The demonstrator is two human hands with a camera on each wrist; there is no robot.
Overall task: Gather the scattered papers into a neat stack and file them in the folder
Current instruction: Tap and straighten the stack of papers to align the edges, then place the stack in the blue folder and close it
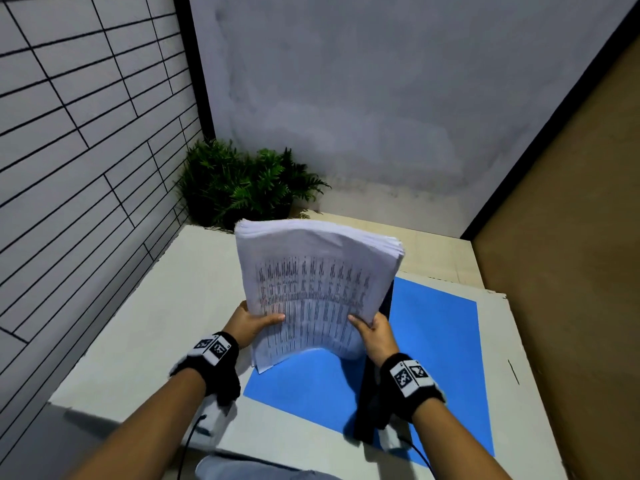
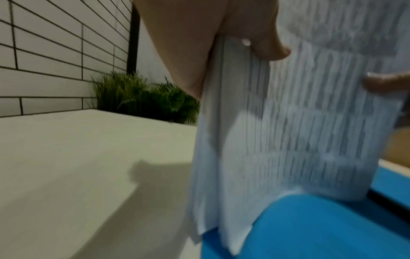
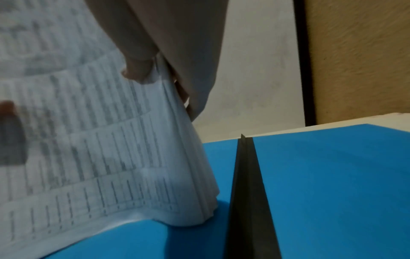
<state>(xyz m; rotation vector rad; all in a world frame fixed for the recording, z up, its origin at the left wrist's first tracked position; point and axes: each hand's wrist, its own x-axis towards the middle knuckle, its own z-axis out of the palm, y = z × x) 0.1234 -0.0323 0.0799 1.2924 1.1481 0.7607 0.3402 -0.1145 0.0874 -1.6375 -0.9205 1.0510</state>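
Blue folder (image 1: 433,341) lies open under my paper stack (image 1: 318,289); both hands' fingers (image 1: 268,319) pinch its sides. Tap it square, then lay it flat.

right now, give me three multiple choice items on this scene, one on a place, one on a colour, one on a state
1. Where is the plant?
A. in the far left corner of the table
B. on the blue folder
C. at the near right edge of the table

2. What colour is the open folder?
A. red
B. blue with a dark spine
C. yellow

3. How is the stack of papers held?
A. lying flat, untouched
B. by the left hand alone
C. upright, gripped at both side edges by the left hand and the right hand

Answers:
1 A: it stands where the tiled wall meets the back wall.
2 B: blue panels flank a dark spine.
3 C: thumbs press the printed front, lower edge on the folder.
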